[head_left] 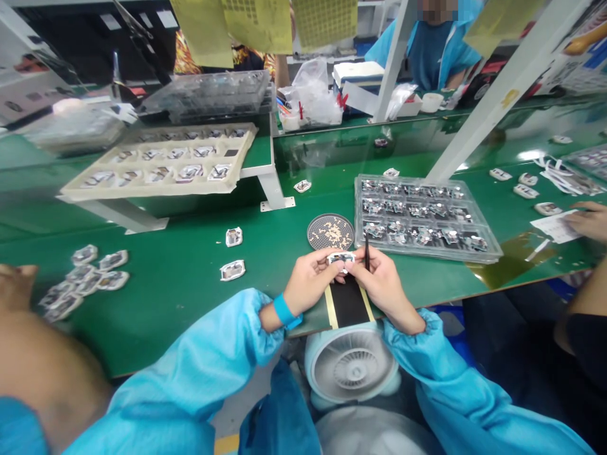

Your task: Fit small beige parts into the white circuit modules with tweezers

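Note:
My left hand (310,280) pinches a small white electronic part (340,258) just above the green table's near edge. My right hand (383,281) is closed on the same part and also grips thin black tweezers (367,251) that point up. Under both hands lies a black mat with yellow edges (348,303). A round perforated dish with tiny tan pieces (331,231) sits just beyond my hands. To its right lies a clear tray full of similar parts (424,218).
Loose white parts (232,270) lie to the left, with a pile (85,278) at the far left. A beige tray (161,165) rests on a raised shelf. Another person's hand (590,221) holds paper at the right. A white fan (351,366) sits below the table edge.

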A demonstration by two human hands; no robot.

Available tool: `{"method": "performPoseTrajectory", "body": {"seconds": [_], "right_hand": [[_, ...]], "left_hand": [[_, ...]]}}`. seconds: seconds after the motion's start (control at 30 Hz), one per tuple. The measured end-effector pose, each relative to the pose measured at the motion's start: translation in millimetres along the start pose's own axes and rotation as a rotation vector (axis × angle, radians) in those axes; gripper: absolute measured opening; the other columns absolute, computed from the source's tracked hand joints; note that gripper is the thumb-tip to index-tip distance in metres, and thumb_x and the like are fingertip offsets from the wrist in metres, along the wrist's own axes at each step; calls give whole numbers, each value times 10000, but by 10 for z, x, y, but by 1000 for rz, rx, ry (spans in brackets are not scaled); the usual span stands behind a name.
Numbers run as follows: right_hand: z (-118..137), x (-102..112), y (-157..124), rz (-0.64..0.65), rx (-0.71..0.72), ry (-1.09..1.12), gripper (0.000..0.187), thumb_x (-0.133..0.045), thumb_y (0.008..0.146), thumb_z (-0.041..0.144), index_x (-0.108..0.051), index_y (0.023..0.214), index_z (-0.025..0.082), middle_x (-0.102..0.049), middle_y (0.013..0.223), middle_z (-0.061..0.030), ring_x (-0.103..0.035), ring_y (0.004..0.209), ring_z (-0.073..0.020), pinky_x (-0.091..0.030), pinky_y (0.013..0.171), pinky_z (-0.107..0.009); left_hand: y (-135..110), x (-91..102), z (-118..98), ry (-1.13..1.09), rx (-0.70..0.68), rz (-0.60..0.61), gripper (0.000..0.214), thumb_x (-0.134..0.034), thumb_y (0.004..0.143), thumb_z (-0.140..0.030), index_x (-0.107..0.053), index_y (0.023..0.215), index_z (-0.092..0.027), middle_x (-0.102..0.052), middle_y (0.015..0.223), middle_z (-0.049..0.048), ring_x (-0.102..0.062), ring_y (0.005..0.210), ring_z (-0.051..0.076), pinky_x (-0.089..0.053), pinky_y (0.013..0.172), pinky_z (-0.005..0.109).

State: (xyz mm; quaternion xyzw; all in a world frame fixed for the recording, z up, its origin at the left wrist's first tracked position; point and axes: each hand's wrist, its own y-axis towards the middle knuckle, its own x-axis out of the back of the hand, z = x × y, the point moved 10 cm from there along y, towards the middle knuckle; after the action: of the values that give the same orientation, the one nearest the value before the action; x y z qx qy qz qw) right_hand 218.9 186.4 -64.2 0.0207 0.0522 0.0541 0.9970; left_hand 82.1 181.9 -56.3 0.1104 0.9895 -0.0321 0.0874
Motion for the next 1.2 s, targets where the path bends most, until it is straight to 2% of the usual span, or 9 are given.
{"method": "performPoseTrajectory", "body": {"seconds": [0.23, 0.4, 0.57, 0.63, 0.73, 0.9, 1.0, 1.1, 1.2], "right_hand": [[27, -18, -40, -13, 30, 13, 296, -816, 818, 414, -637, 917, 201, -664, 790, 6, -602, 700, -144, -496, 689, -276], [108, 5, 51, 158, 87, -253, 239, -783, 869, 400, -721, 996, 207, -741, 953, -34, -684, 888, -195, -523, 831, -321], [569, 72, 77, 110, 376, -470, 181, -650, 988, 358, -747, 961, 207, -715, 927, -43, -662, 884, -186, -512, 816, -327], [688, -4, 52, 134, 464, -540, 175, -668, 980, 354, -745, 939, 202, -688, 876, -41, -634, 815, -176, -503, 746, -318], [723, -95, 26, 171, 525, -612, 190, -690, 964, 378, -740, 906, 204, -662, 835, -42, -605, 769, -178, -498, 701, -327], [664, -95, 2, 183, 581, -588, 169, -689, 968, 378, -756, 1007, 228, -689, 906, -61, -636, 846, -206, -537, 767, -373], [640, -119, 17, 223, 587, -601, 173, -660, 990, 363, -753, 1072, 242, -682, 935, -60, -638, 871, -206, -534, 779, -367], [664, -212, 75, 297, 581, -670, 163, -631, 1006, 351, -726, 1037, 222, -659, 941, -60, -620, 866, -202, -505, 768, -350], [712, -375, 207, 401, 565, -777, 150, -590, 1022, 319, -680, 1010, 199, -635, 951, -58, -598, 866, -198, -466, 754, -328]], "left_hand": [[-38, 51, -49, -2, -49, -82, 357, -815, 801, -367, -752, 1060, -128, -778, 884, 71, -684, 653, 140, -627, 651, 272], [-22, 76, -20, 152, -70, -74, 302, -740, 851, -337, -754, 1072, -132, -772, 884, 72, -683, 663, 153, -607, 650, 290], [-77, 69, -273, 578, -314, -105, 221, -670, 892, -227, -778, 1083, -201, -777, 957, 41, -620, 702, 123, -517, 669, 259], [-96, 56, -322, 629, -352, -104, 216, -664, 903, -228, -774, 1087, -202, -777, 977, 41, -606, 706, 121, -502, 671, 256], [-94, 48, -318, 631, -336, -87, 216, -645, 930, -261, -766, 1097, -196, -773, 1006, 52, -620, 734, 133, -503, 688, 263], [-73, 66, -274, 668, -321, -83, 234, -626, 943, -285, -749, 1123, -202, -736, 899, 33, -576, 691, 135, -475, 665, 257], [-77, 63, -280, 712, -339, -69, 269, -605, 957, -281, -726, 1186, -206, -724, 916, 34, -550, 678, 132, -466, 681, 265], [-86, 84, -333, 753, -367, -80, 252, -596, 968, -280, -724, 1172, -206, -714, 911, 36, -536, 685, 134, -457, 695, 275], [-37, 171, -352, 745, -351, -105, 203, -594, 976, -322, -736, 1058, -201, -673, 815, 21, -534, 677, 139, -447, 671, 269]]}}
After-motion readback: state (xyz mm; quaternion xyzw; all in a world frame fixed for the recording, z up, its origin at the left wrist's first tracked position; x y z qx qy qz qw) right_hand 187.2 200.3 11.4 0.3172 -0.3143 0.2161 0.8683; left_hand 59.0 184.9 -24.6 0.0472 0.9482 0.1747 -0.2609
